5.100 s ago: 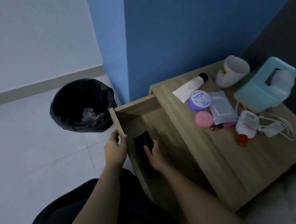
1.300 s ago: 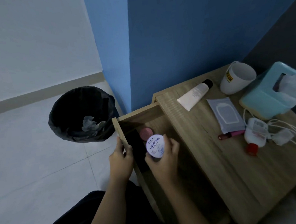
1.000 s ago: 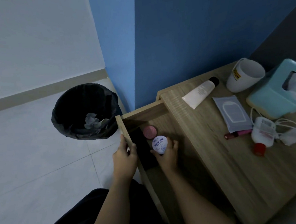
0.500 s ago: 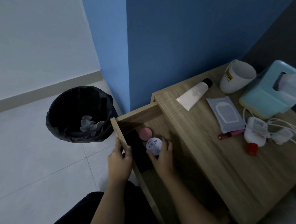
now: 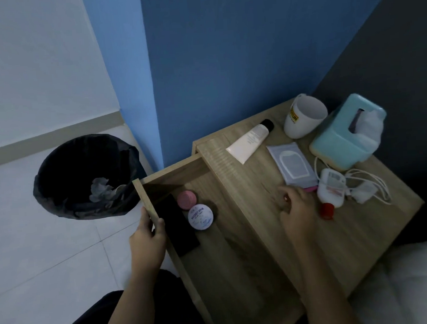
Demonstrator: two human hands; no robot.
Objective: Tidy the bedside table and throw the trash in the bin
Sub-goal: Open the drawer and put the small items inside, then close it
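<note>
The wooden bedside table (image 5: 358,230) has its drawer (image 5: 180,171) pulled out. Inside the drawer lie a black case (image 5: 177,226), a pink jar (image 5: 186,200) and a purple-lidded jar (image 5: 201,217). My left hand (image 5: 147,240) grips the drawer's front edge. My right hand (image 5: 296,209) hovers over the tabletop with curled fingers, holding nothing, right beside a pink lip stick (image 5: 311,188) and a white bottle with a red cap (image 5: 332,190). A cream tube (image 5: 251,141), a wipes pack (image 5: 293,166), a white mug (image 5: 304,116), a teal tissue box (image 5: 347,137) and a white charger cable (image 5: 368,189) also lie on top.
A black-lined bin (image 5: 82,176) with crumpled paper stands on the white tile floor left of the drawer. Blue wall runs behind the table. White bedding (image 5: 413,282) lies at the lower right, and my dark trousers (image 5: 97,321) are at the bottom.
My right hand has let go of the purple-lidded jar in the drawer beside the pink jar and moved right over the tabletop. My left hand stays on the drawer edge.
</note>
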